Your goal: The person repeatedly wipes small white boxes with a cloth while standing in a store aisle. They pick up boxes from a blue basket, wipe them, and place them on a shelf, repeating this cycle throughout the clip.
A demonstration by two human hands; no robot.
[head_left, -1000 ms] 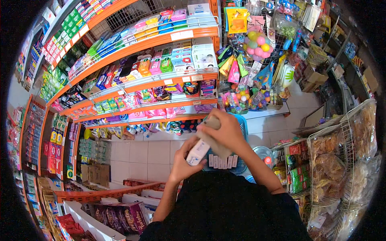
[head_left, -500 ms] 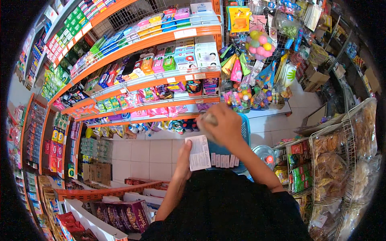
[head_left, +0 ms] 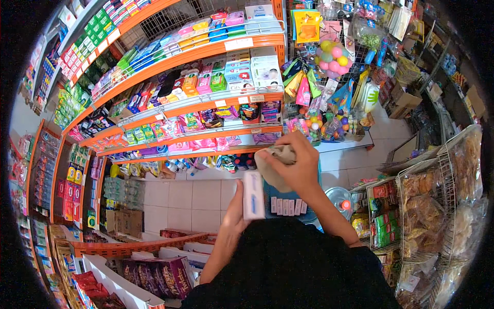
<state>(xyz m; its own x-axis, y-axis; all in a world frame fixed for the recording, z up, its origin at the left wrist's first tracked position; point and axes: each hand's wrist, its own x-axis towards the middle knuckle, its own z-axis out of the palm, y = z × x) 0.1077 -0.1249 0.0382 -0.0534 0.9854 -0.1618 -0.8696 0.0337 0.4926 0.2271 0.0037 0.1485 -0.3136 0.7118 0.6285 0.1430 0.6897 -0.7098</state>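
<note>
My left hand (head_left: 235, 212) is closed on a slim white box (head_left: 253, 196) with pink and blue print, held upright with one narrow side toward me. Just to its right, my right hand (head_left: 300, 167) grips a crumpled beige cloth (head_left: 275, 172), which hangs close to the box's upper edge. Under my right hand is a teal plastic basket (head_left: 275, 196), partly covered by the hand and by my dark clothing. Several small white boxes (head_left: 285, 207) stand in a row in it.
Orange-edged shelves (head_left: 206, 105) of packaged soaps and toiletries rise in front. A lower rack (head_left: 139, 243) with snack boxes stands at near left. To the right are a large clear water bottle (head_left: 337, 198) and wire racks (head_left: 401, 216) of bagged snacks. Cardboard boxes (head_left: 126, 221) sit at left.
My left hand has turned the white box from its broad printed face to a narrow side. The right hand, blurred before, has moved slightly right and down, and the cloth now shows more fully.
</note>
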